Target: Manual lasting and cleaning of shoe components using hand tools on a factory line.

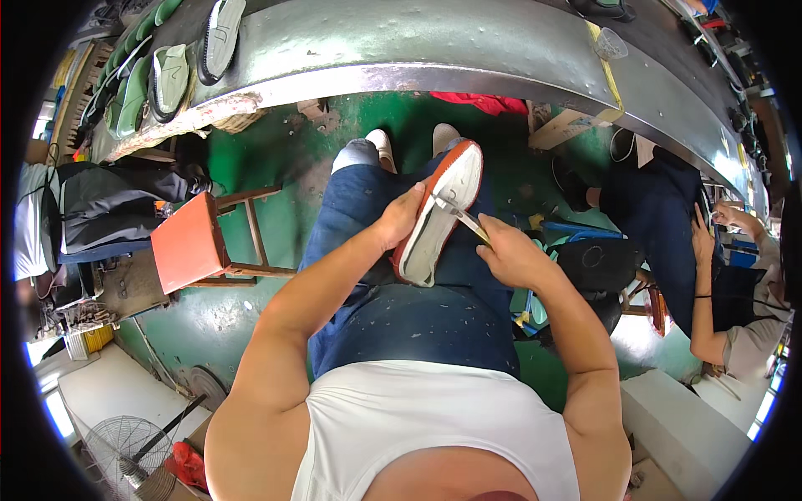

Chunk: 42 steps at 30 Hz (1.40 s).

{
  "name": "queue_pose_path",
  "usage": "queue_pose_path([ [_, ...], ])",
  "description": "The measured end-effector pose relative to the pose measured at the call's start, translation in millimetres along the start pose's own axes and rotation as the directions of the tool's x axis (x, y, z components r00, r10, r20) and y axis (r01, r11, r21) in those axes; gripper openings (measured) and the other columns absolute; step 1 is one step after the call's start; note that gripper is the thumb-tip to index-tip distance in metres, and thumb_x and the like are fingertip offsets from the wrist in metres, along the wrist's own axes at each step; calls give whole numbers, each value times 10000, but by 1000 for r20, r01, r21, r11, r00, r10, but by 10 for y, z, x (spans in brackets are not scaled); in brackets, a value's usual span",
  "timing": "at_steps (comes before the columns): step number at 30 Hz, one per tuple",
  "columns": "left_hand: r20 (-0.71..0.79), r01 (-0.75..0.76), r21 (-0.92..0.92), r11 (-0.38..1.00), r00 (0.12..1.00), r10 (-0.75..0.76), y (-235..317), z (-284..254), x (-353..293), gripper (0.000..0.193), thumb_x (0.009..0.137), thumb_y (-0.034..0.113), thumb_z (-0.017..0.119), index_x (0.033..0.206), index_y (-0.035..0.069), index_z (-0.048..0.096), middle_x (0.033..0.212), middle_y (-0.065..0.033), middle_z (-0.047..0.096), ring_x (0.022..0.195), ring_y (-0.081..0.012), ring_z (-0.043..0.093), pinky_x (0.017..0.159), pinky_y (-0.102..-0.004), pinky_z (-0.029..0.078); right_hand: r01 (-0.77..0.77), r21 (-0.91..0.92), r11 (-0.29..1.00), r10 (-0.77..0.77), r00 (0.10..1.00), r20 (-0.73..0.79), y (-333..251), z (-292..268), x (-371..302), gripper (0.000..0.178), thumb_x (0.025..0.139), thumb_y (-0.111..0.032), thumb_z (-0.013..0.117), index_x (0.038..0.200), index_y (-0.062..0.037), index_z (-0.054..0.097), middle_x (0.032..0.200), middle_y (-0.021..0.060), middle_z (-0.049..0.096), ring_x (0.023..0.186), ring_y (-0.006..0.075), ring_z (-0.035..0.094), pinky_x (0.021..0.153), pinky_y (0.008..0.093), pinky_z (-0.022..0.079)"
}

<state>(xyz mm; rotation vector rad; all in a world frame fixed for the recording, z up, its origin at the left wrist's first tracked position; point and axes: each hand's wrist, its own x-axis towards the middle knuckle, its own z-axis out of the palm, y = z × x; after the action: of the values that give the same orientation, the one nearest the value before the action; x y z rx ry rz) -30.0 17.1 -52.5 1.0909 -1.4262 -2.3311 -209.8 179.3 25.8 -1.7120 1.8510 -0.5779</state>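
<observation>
A shoe (461,179) with a pale face turned up and a red rim lies lengthwise over my lap, its toe end away from me. My left hand (402,219) is closed on its left edge, thumb near the rim. In my right hand (511,251) is a hammer (464,219) with a metal head, gripped by its handle. The head rests on or just above the middle of the shoe; I cannot tell whether it touches.
A metal-topped bench (401,37) runs across ahead, with unfinished shoes (170,79) at its left. A red-seated stool (190,244) stands at left. People sit on both sides; one person's hand (703,238) shows at right. A wire fan (125,451) stands lower left.
</observation>
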Motion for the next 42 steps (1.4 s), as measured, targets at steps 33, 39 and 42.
queue_pose_path([
  [33, 24, -405, 700, 588, 836, 548, -32, 88, -9, 662, 1005, 186, 531, 1587, 151, 218, 1438, -210, 500, 1274, -363, 549, 1075, -353, 422, -504, 550, 666, 426, 862, 275, 177, 426, 301, 235, 965, -265, 611, 914, -35, 610, 741, 55, 652, 628, 148, 623, 548, 322, 482],
  [39, 71, -217, 791, 572, 961, 267, 223, 195, -68, 517, 1005, 163, 495, 1510, 181, 386, 1361, -240, 523, 1216, -411, 554, 1036, -408, 454, -683, 724, 97, 210, 725, 656, 399, -109, 215, 288, 1018, -286, 547, 991, -5, 603, 789, 88, 653, 703, 121, 644, 484, 225, 485],
  [42, 96, -188, 813, 551, 977, 191, 295, 217, -90, 466, 1013, 180, 473, 1477, 211, 433, 1353, -240, 525, 1201, -417, 562, 1028, -417, 463, -608, 660, 442, 351, 794, 496, 423, -144, 238, 344, 1027, -336, 517, 981, -5, 603, 798, 83, 669, 667, 132, 644, 479, 233, 478],
])
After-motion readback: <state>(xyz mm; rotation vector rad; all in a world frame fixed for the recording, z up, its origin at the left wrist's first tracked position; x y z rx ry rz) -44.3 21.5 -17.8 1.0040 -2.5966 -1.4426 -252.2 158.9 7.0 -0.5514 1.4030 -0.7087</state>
